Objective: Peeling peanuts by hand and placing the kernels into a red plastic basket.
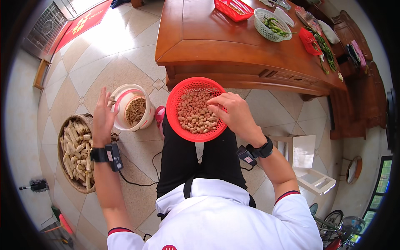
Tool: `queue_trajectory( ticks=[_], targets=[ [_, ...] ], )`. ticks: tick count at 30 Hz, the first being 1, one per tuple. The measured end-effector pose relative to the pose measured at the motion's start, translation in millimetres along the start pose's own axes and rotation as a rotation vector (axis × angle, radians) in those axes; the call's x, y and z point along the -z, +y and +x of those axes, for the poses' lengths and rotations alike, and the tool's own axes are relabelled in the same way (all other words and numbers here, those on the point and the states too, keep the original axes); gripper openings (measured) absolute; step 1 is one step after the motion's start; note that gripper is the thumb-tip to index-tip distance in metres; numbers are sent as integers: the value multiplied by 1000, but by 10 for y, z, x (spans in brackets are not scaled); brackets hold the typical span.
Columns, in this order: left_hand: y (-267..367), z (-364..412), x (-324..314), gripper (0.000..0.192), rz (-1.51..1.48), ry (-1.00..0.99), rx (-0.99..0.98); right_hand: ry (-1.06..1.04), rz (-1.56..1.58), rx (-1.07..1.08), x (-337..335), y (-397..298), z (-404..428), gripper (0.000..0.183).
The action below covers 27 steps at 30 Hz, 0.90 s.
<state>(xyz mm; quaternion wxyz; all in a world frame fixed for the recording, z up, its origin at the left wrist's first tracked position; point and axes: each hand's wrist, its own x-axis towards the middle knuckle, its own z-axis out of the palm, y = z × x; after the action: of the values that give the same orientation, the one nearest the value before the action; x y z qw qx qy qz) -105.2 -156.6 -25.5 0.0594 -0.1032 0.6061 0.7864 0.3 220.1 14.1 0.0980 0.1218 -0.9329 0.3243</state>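
Observation:
A red perforated plastic basket [172,120] rests on my thighs. Inside it, shelled peanut kernels [195,99] lie toward the far side and unshelled peanuts [200,123] toward the near side. My right hand [232,109] is over the basket's right side, thumb and forefinger close together; whether a peanut is between them is hidden. To the left, my left hand [104,117] is raised at the rim of a white plastic bucket [147,114], fingers apart. A small piece of peanut shell [112,100] shows beside its fingers. Broken peanut shells [136,111] lie in the bucket.
A woven basket [64,167] of corn cobs [76,147] stands left of the bucket. Ahead is a wooden table [206,47] with a red basket [234,11], a pale colander [272,36] and green peppers [272,25]. A white stool [303,153] stands at right; cables run from both wrist devices.

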Motion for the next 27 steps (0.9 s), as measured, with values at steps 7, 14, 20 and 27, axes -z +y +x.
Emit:
queue_trajectory(
  ticks=[7,14,20,27],
  targets=[
    [-140,-184,-187,56,101,4,89,-192,-366,171,-34,32,-28,5],
    [-169,-836,-1145,30,40,-126,2,-300,-519,277,-167,10,1,6],
    [-311,-1147,-1589,28,7,-426,-24,-95,47,53,-96,-159,55,16],
    [-415,-1080,-1719,28,-116,-471,157,-88,585,-235,-67,-351,99,20]
  ],
)
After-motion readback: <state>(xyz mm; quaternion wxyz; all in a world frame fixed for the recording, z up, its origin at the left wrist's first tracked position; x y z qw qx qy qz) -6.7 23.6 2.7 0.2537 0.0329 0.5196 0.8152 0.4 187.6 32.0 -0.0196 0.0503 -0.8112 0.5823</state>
